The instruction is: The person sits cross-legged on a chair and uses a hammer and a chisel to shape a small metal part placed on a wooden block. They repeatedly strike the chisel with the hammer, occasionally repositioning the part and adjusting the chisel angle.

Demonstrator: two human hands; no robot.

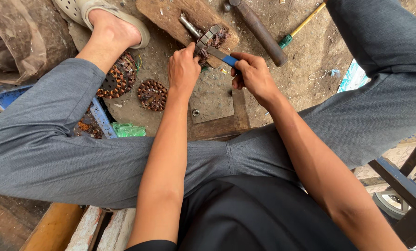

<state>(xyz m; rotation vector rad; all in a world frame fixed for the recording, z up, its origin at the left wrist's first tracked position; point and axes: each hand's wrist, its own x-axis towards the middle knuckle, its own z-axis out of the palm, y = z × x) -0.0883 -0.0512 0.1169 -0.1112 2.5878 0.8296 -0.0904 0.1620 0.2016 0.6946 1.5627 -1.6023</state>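
Note:
My left hand grips a round motor stator with copper windings, resting on a wooden block. A metal shaft sticks out of the stator toward the upper left. My right hand holds a blue-handled tool whose metal tip is pushed into the stator's windings. Both hands are close together above the dusty ground, between my spread knees in grey trousers.
Two more copper-wound stators lie left of my left hand. A hammer with a wooden handle and a yellow-handled tool lie at the upper right. My sandalled foot is at the upper left, with a blue metal frame below it.

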